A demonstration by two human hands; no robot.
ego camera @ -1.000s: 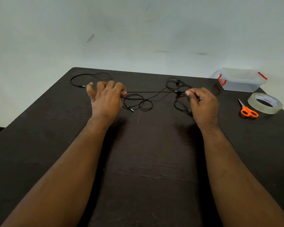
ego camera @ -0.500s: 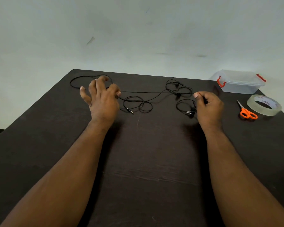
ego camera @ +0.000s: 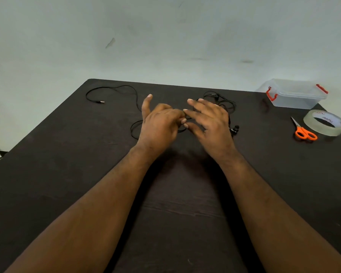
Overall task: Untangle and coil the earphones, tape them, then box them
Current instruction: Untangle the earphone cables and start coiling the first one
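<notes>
The black earphones' cable [ego camera: 114, 88] lies spread over the far part of the dark table [ego camera: 67, 164]. Its jack plug [ego camera: 101, 102] rests at the far left and the earbuds [ego camera: 234, 129] lie to the right of my hands. My left hand [ego camera: 159, 125] hovers over the middle tangle with its fingers curled around a strand. My right hand [ego camera: 209, 123] is right beside it, fingers spread and pointing left, touching the same strand. The hands hide most of the tangle. A clear plastic box [ego camera: 295, 95] with red clips stands at the far right.
A roll of clear tape [ego camera: 325, 123] lies at the right edge, with orange-handled scissors [ego camera: 304, 132] just left of it. A pale wall rises behind the table's far edge.
Both hands have moved inward from either end of a stretched strand and now meet over the middle tangle. The strand is slack, and my right hand has opened.
</notes>
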